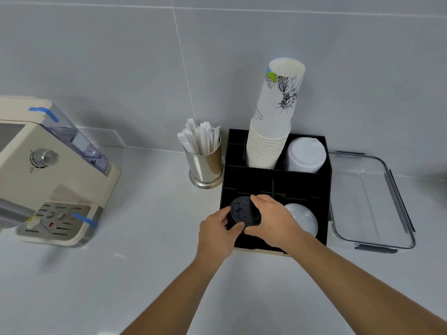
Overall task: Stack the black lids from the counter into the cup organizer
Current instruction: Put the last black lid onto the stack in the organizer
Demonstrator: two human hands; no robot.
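1. Black lids (pixel 243 212): round, matte black plastic, with a raised rim and a moulded sip tab on the top face. They form a short stack; the number in it cannot be told, as only the top lid shows clearly.
2. Location: the stack sits over the front-left compartment of the cup organizer (pixel 278 182), a black box divided into compartments, standing on the white surface (pixel 150 250).
3. Left hand (pixel 217 232): fingers curled round the near-left edge of the stack, thumb on its front rim, gripping it.
4. Right hand (pixel 274 220): fingers arched over the far and right edge of the same stack, gripping it.
5. Organizer contents, counted: one tall stack of printed paper cups (pixel 272 131) in a rear compartment; one stack of white lids (pixel 306 154) in the rear-right compartment; one stack of clear dome lids (pixel 303 218) in the front-right compartment, just beside the black lids.
6. Other items, counted: one steel holder (pixel 205 165) of paper-wrapped sticks, touching or just beside the organizer's left wall; one cream coffee machine (pixel 48 170) at left with three strips of blue tape; one clear lidded container (pixel 370 201) at right of the organizer.
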